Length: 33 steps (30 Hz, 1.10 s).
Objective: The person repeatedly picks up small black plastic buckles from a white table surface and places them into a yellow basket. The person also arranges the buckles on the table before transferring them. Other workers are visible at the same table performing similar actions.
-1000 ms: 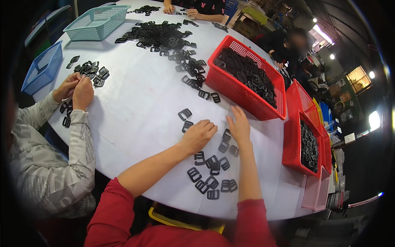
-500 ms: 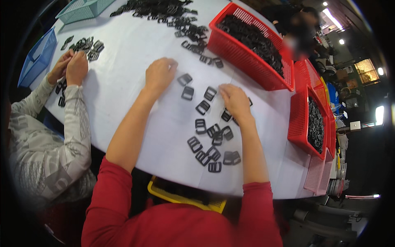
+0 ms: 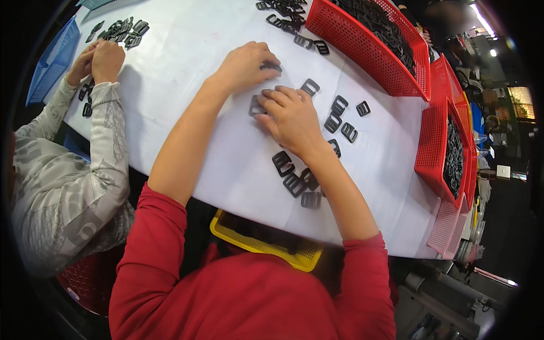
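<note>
While the left hand (image 3: 249, 63) pinches a black buckle (image 3: 271, 67), the right hand (image 3: 293, 118), slightly spread, adjoins a second buckle (image 3: 255, 106) on the surface (image 3: 238, 156).

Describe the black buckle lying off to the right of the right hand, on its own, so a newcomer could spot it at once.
On the white table, look below the large red basket at the picture's top. Right of the red-sleeved person's right hand, a few loose black buckles lie scattered. The lone buckle is the farthest right of these, touching no other.
</note>
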### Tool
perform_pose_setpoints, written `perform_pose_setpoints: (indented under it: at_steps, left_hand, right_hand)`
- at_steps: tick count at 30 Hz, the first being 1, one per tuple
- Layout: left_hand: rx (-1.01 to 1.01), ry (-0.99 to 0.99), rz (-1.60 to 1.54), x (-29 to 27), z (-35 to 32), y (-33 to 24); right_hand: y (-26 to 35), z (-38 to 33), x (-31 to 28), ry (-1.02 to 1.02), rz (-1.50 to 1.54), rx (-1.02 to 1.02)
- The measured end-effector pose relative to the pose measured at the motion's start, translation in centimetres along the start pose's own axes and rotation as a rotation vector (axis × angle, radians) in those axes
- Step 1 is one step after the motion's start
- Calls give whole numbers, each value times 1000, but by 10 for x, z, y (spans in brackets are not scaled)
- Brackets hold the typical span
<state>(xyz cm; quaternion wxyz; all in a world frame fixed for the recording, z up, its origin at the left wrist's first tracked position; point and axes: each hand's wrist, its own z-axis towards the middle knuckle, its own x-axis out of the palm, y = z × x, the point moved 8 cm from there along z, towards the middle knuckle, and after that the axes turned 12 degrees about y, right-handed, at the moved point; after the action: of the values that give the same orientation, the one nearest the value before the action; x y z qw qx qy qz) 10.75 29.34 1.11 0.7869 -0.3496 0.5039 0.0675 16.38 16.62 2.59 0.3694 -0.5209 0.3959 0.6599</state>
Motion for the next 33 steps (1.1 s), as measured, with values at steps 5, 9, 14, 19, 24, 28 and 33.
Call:
perform_pose_setpoints:
  at_steps: [5, 9, 14, 19, 24, 28, 33]
  left_hand:
    - [-224, 230, -232, -1, 8, -3]
    - [-138, 165, -258, 1, 9, -1]
    - [-5, 189, -226, 10, 10, -21]
    - [54, 241, -117, 18, 11, -32]
    - [-44, 254, -230, 20, 10, -26]
    - [55, 140, -264, 17, 5, -17]
    - [80, 128, -264, 17, 9, -22]
  right_hand:
    - [-75, -25, -25, -94, 103, 298]
    - [-92, -25, -15, -97, -98, 267]
    - [-119, -34, -24, -66, 345, 584]
    - [-150, -66, -40, -76, 307, 754]
    - [-122, -98, -63, -118, 416, 557]
    - [-43, -119, -52, -48, 322, 377]
    - [-21, -131, -52, -171, 177, 322]
